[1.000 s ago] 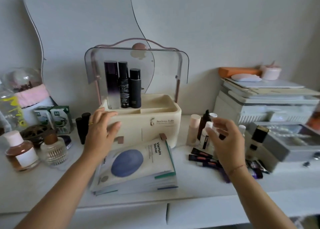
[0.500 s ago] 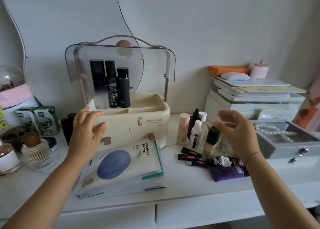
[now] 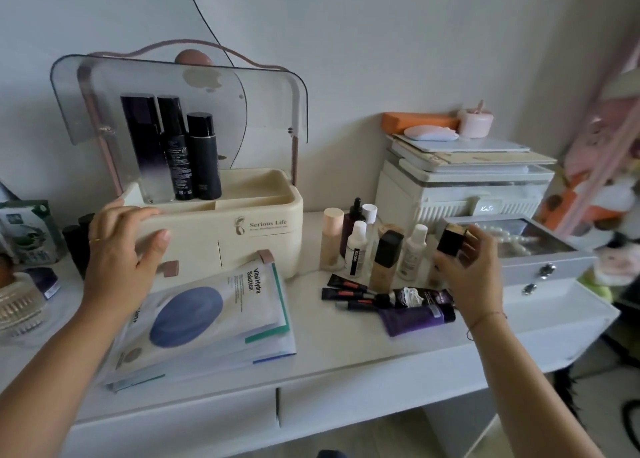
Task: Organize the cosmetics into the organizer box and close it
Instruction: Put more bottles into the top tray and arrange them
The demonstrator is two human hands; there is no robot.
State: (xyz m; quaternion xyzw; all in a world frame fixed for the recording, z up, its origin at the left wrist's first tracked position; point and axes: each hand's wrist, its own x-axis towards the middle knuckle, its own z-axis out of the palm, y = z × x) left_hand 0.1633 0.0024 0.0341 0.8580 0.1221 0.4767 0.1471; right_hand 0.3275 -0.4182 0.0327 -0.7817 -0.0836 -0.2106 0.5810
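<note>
Right hand now farther right, grip around glossy black gold-capped bottle; left hand spread wide.

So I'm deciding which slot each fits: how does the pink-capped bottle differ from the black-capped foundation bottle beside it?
The pink-capped bottle has a round pale pink cap; the foundation bottle has a squarish black cap. The pink-capped bottle stands further back, by the organizer box; the foundation bottle stands nearer the front, by the lying tubes. Both stand upright, hold beige liquid, and are not yet in the box.
</note>
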